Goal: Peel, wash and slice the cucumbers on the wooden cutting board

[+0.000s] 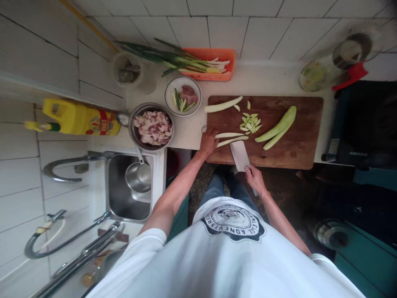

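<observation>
My left hand [209, 142] is closed over the left ends of two long, pale green vegetable strips [231, 135] on the wooden cutting board [291, 159]. My right hand [254, 179] grips the handle of a cleaver [240, 155]. Its broad blade reaches over the board's front edge, its far end by the lower strip. A small heap of cut pale green pieces [251, 122] lies just beyond the strips. Another long strip [223, 105] rests at the board's back left. Larger pale green vegetable lengths [277, 127], perhaps gourd or cucumber, lie to the right.
Left of the board stand a pan of chopped raw meat [153, 128] and a plate [168, 97] with meat and scallion pieces. Scallions [186, 64] spill from an orange basket [228, 51]. Further left are a yellow oil jug [80, 118] and a sink [113, 198] holding a saucepan [138, 178].
</observation>
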`<state>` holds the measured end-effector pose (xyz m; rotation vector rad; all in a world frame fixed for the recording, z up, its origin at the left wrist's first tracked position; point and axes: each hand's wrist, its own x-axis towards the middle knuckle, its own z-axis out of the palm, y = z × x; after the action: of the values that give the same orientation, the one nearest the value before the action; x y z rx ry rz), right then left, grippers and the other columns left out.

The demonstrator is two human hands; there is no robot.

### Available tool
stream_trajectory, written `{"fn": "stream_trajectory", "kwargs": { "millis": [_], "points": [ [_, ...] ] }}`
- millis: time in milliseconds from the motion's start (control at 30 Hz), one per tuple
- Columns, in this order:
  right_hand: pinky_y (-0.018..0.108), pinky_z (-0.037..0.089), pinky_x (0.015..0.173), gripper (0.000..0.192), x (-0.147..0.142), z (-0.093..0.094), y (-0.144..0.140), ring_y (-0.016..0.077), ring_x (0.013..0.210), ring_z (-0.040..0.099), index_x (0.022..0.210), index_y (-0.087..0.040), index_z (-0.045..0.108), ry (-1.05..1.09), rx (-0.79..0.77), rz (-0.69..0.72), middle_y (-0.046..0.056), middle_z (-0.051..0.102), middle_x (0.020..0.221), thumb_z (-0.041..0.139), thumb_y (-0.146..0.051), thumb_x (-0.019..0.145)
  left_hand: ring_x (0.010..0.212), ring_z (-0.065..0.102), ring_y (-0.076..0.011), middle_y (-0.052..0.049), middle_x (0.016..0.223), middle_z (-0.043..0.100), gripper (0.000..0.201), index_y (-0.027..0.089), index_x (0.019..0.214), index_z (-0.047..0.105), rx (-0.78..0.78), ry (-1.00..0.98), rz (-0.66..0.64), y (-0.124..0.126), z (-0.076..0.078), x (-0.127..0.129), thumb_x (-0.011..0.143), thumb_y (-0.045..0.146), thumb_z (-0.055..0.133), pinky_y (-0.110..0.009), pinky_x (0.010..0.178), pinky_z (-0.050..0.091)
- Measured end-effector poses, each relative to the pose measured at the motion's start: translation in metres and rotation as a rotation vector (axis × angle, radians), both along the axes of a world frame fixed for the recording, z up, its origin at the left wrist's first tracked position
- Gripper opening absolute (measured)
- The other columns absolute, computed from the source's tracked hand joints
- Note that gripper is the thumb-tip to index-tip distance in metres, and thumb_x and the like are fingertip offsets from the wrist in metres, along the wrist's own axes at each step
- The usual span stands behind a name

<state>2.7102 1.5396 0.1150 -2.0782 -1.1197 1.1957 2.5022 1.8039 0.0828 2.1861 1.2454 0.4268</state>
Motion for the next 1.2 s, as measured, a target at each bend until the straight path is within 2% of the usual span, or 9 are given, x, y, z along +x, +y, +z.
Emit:
{"fn": "stream_trajectory", "kwargs": {
  "millis": [167,367,500,600,767,933,1067,1133,1200],
  "points": [
    [0.030,0.042,0.068,0.039,0.000,-0.006,0.000,0.0243,0.073,0.068,0.100,-0.021,0.071,-0.039,-0.022,0.123,0.007,0.074,0.081,0.046,-0.049,0.107,0.107,0.070,-0.0279,-0.011,0.113,0.075,0.016,0.020,0.106,0.078,-0.120,-0.001,0.125,0.016,0.013,-0.009,0.093,0.018,0.071,-0.043,0.102,0.056],
    [0.031,0.040,0.070,0.035,0.006,-0.020,0.051,0.0261,0.079,0.069,0.099,-0.020,0.070,-0.107,0.011,0.245,0.011,0.076,0.087,0.046,-0.043,0.109,0.091,0.074,-0.0247,-0.009,0.101,0.081,0.021,0.018,0.110,0.083,-0.225,-0.191,0.331,0.010,0.012,-0.043,0.093,0.023,0.071,-0.039,0.090,0.059],
    [0.031,0.038,0.070,0.033,0.020,-0.024,0.083,0.0249,0.079,0.068,0.099,-0.019,0.070,-0.166,0.047,0.302,0.011,0.076,0.088,0.048,-0.041,0.110,0.089,0.074,-0.0237,-0.009,0.101,0.082,0.025,0.017,0.113,0.083,-0.248,-0.323,0.424,0.002,0.002,-0.035,0.092,0.026,0.073,-0.037,0.087,0.059],
    [0.031,0.036,0.069,0.032,0.033,-0.022,0.097,0.0244,0.077,0.068,0.098,-0.019,0.071,-0.219,0.047,0.343,0.011,0.077,0.088,0.049,-0.039,0.109,0.085,0.073,-0.0228,-0.007,0.094,0.080,0.024,0.017,0.109,0.084,-0.211,-0.415,0.508,0.006,-0.003,-0.023,0.091,0.032,0.077,-0.035,0.082,0.058],
    [0.031,0.036,0.068,0.033,0.056,-0.018,0.104,0.0240,0.075,0.066,0.098,-0.019,0.073,-0.298,0.041,0.386,0.011,0.077,0.088,0.049,-0.040,0.108,0.069,0.063,-0.0168,-0.003,0.077,0.070,0.033,0.018,0.106,0.082,-0.264,-0.554,0.656,0.007,0.007,-0.027,0.091,0.047,0.079,-0.027,0.062,0.050],
    [0.032,0.038,0.068,0.034,0.077,-0.022,0.110,0.0235,0.073,0.062,0.091,-0.019,0.069,-0.302,0.099,0.316,0.010,0.074,0.082,0.048,-0.043,0.106,0.059,0.054,-0.0109,-0.002,0.077,0.067,0.045,0.018,0.111,0.078,-0.487,-0.691,0.685,-0.035,0.021,-0.039,0.088,0.057,0.081,-0.022,0.049,0.037],
    [0.032,0.041,0.068,0.037,0.087,-0.019,0.102,0.0235,0.073,0.061,0.084,-0.022,0.062,-0.222,0.161,0.212,0.009,0.069,0.077,0.049,-0.051,0.103,0.058,0.055,-0.0108,-0.003,0.080,0.070,0.046,0.016,0.109,0.077,-0.655,-0.622,0.628,-0.081,0.010,-0.029,0.088,0.058,0.080,-0.023,0.050,0.036],
    [0.032,0.042,0.066,0.040,0.087,-0.014,0.088,0.0223,0.069,0.059,0.083,-0.024,0.059,-0.149,0.179,0.137,0.006,0.066,0.072,0.050,-0.057,0.102,0.061,0.058,-0.0131,-0.003,0.079,0.070,0.041,0.017,0.104,0.079,-0.624,-0.511,0.557,-0.095,0.000,-0.020,0.090,0.056,0.078,-0.025,0.055,0.041],
    [0.031,0.042,0.060,0.042,0.082,-0.009,0.068,0.0198,0.061,0.056,0.084,-0.025,0.056,-0.020,0.160,0.036,0.002,0.061,0.066,0.052,-0.063,0.102,0.070,0.064,-0.0175,-0.005,0.082,0.073,0.036,0.018,0.103,0.081,-0.510,-0.390,0.468,-0.102,-0.006,-0.014,0.094,0.052,0.076,-0.029,0.066,0.050]
  ]
}}
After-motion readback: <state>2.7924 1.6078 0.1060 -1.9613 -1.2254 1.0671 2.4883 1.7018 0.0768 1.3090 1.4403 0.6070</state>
